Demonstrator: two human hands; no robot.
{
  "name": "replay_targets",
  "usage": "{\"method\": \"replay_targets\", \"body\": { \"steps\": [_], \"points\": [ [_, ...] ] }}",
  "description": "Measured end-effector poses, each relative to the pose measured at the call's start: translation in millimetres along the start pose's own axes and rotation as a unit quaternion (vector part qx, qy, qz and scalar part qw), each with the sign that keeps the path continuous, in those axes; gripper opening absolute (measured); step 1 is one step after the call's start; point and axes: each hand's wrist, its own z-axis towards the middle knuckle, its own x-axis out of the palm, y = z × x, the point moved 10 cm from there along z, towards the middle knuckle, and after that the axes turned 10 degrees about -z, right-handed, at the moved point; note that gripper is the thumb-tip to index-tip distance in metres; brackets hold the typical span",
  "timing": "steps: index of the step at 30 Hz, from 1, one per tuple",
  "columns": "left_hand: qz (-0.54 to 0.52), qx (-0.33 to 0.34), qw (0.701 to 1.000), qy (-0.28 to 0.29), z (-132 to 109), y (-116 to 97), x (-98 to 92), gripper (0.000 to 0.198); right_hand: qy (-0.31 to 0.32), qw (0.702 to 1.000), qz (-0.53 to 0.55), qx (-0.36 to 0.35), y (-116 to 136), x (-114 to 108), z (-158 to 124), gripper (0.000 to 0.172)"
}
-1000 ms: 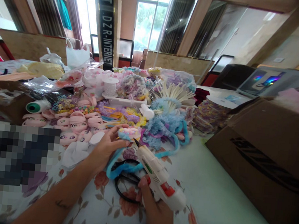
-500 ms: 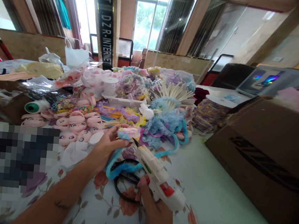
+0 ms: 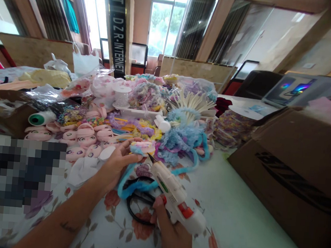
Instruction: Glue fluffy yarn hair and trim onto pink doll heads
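Observation:
My left hand (image 3: pixel 119 162) is closed around a small pastel fluffy craft piece (image 3: pixel 142 147), held just above the table. My right hand (image 3: pixel 170 232) grips a white hot glue gun (image 3: pixel 176 196) with an orange trigger; its dark nozzle touches the right edge of the fluffy piece. A blue fuzzy headband (image 3: pixel 137 185) curves on the floral tablecloth (image 3: pixel 107 227) under both hands, and black scissors (image 3: pixel 139 208) lie beneath the gun.
Several pink doll faces (image 3: pixel 83 136) lie to the left. Blue lace trim (image 3: pixel 181 139), bags of colourful trimmings (image 3: pixel 147 93) and a spool (image 3: pixel 121 95) crowd the far table. A large cardboard box (image 3: pixel 291 169) stands at the right. A pixelated patch covers the lower left.
Almost nothing differs: the glue gun's nozzle stays at the fluffy piece, and both hands shift only slightly.

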Motion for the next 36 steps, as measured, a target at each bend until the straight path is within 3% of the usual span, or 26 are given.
{"method": "replay_targets", "body": {
  "steps": [36],
  "points": [
    [-0.016, -0.015, 1.000, 0.000, 0.8, 3.3, -1.4, 0.051, 0.003, 1.000, -0.013, 0.015, -5.7, -0.1, 0.7, 0.044]
  ]
}}
